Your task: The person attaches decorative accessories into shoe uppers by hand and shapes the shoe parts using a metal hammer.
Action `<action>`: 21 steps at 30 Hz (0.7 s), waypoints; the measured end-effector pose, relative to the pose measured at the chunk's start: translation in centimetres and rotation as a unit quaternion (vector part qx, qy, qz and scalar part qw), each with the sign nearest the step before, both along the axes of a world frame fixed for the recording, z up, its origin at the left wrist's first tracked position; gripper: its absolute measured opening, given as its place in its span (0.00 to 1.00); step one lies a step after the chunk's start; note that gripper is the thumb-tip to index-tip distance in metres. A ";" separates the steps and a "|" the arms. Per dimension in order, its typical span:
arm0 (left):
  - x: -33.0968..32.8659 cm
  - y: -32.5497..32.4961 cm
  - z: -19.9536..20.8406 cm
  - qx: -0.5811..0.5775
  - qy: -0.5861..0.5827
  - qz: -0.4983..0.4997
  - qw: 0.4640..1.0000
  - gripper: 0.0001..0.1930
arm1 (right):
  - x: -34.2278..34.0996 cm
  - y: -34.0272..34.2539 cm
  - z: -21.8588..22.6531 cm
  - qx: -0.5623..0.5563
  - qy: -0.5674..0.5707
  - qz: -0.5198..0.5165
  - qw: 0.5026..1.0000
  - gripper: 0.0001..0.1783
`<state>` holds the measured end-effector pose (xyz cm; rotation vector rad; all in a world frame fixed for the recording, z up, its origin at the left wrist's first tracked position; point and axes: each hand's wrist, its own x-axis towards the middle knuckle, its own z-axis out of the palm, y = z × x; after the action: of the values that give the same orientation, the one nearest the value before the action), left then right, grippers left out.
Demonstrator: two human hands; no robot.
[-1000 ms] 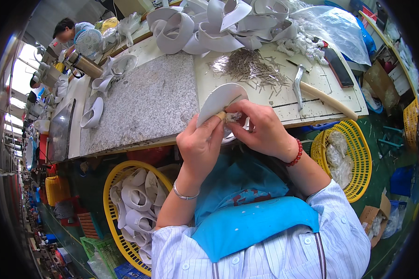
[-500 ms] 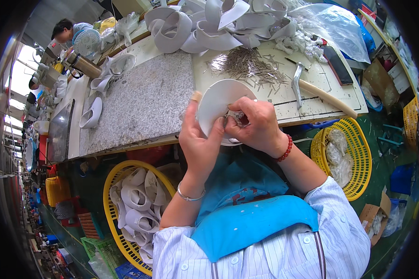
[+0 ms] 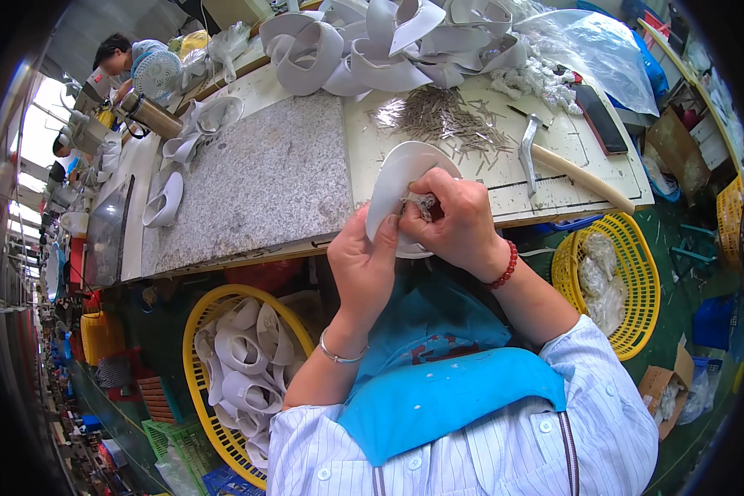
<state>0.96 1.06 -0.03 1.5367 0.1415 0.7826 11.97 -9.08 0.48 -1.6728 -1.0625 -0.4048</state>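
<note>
A white curved piece (image 3: 395, 183), like a slipper upper, is held up just above the table's near edge. My left hand (image 3: 362, 260) grips its lower left side, thumb in front and fingers behind. Against its right part, my right hand (image 3: 456, 221) pinches a small silvery lacy trim (image 3: 422, 204) between thumb and forefinger. What lies under those fingertips is hidden. Beyond the hands, a heap of thin metal strips (image 3: 446, 117) is spread on the white board. A hammer (image 3: 572, 171) with a wooden handle rests to the right.
White uppers (image 3: 310, 62) are piled at the back, beside white lacy trims (image 3: 537, 87). A speckled stone slab (image 3: 252, 178) covers the table's left. A dark phone (image 3: 601, 120) lies far right. Yellow baskets (image 3: 192, 360) flank me below the table. A person (image 3: 116, 59) sits at far left.
The white piece has turned more edge-on and shifted slightly right. My left hand has moved right, its forefinger lowered from the rim. My right hand stays pinching at nearly the same spot.
</note>
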 end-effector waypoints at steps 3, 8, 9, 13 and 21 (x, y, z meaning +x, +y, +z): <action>-0.3 -0.2 -0.1 0.066 0.020 0.026 0.997 0.12 | 0.0 -0.2 0.2 -0.008 0.004 -0.003 1.000 0.12; -0.7 0.0 -1.1 0.072 0.005 0.024 0.997 0.14 | -0.2 -0.2 0.6 -0.008 0.000 0.001 1.000 0.12; -0.6 -0.1 -1.1 0.050 -0.001 0.011 0.999 0.15 | -0.2 -0.2 0.6 -0.012 -0.001 0.001 1.000 0.12; -0.9 -0.6 -0.6 0.009 -0.016 -0.001 1.000 0.15 | -0.4 -0.5 1.2 -0.017 -0.004 0.004 1.000 0.12; -0.8 -0.9 -0.4 0.089 -0.030 -0.036 0.995 0.21 | -0.4 -0.8 1.1 -0.029 -0.024 -0.004 0.999 0.11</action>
<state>0.16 0.20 -0.47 1.6742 -0.0284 0.7990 11.52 -9.88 1.55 -1.7270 -1.1130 -0.4244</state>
